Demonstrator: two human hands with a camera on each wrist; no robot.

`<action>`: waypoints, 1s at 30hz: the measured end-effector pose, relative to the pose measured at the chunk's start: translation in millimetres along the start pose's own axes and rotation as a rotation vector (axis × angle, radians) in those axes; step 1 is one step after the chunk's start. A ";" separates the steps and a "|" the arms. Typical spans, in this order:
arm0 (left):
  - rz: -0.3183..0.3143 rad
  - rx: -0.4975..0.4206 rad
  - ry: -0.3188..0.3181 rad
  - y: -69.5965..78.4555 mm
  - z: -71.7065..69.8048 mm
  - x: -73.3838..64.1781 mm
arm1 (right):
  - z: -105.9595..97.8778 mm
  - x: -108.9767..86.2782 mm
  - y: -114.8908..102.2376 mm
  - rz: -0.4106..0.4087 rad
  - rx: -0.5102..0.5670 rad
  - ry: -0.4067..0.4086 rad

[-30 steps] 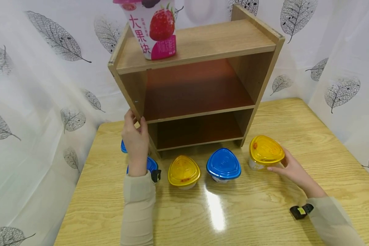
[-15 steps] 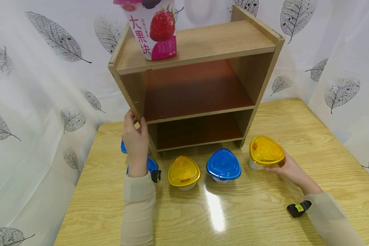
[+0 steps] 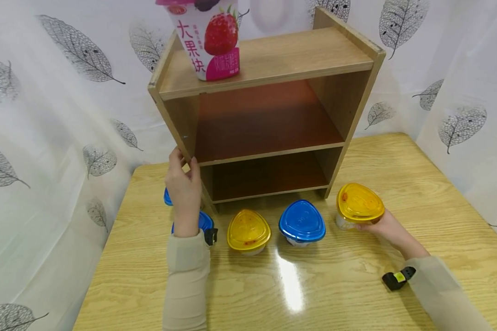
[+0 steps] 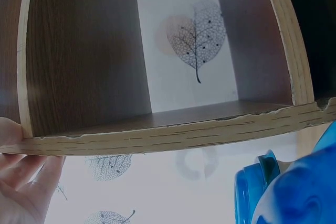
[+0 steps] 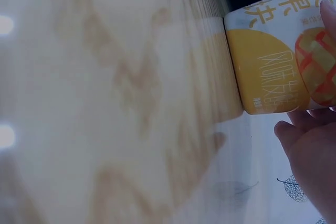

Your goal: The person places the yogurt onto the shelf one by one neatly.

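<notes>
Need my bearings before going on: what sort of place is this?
Perhaps a staged indoor work corner: shelf and cups on a wooden table, leaf-print sheets behind.

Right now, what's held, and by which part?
Right hand: rightmost yellow-lidded cup, by its sides. Left hand: shelf, by its left panel's front edge.

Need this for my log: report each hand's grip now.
Left hand: holding the shelf at its left side.
Right hand: holding the rightmost cup.

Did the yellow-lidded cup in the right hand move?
No, the yellow-lidded cup stands in the same spot beside the shelf in the head view.
</notes>
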State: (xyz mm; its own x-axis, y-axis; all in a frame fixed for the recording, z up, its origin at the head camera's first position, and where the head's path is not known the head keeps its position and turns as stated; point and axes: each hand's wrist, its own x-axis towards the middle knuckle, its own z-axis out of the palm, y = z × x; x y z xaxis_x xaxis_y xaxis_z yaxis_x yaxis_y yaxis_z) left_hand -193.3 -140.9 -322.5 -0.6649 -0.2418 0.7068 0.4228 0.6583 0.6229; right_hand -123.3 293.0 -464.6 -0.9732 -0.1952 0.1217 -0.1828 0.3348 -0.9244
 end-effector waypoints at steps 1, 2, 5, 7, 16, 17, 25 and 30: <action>-0.001 0.001 0.000 -0.1 0.1 0.2 | 0.1 0.2 -0.3 -0.001 0.000 0.001; -0.001 0.002 0.000 -0.1 0.2 0.3 | 0.1 0.4 -0.3 -0.004 -0.001 0.001; -0.002 0.002 -0.002 0.1 0.3 0.6 | -0.1 0.9 -0.1 -0.007 0.000 0.004; -0.002 0.000 -0.003 0.4 0.2 0.8 | -0.2 1.1 0.0 -0.010 0.004 0.007; -0.008 -0.010 -0.001 0.5 0.0 0.1 | 0.9 0.2 0.0 -0.002 -0.025 0.021; -0.009 -0.010 -0.001 0.6 -0.1 0.0 | 1.0 0.0 -0.4 -0.001 -0.026 0.024; -0.008 -0.023 0.004 2.0 -0.8 -0.1 | 1.6 -1.2 -3.7 -0.001 -0.035 0.047; -0.008 -0.015 0.000 0.5 -0.2 -0.2 | 1.7 -1.5 -6.0 -0.003 -0.015 0.072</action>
State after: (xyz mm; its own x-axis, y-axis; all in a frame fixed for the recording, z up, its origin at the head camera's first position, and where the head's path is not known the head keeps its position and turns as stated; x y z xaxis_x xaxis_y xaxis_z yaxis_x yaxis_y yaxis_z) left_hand -192.8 -140.7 -322.3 -0.6680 -0.2474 0.7018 0.4268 0.6452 0.6337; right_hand -120.5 289.7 -459.9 -0.9802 -0.1290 0.1505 -0.1869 0.3483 -0.9185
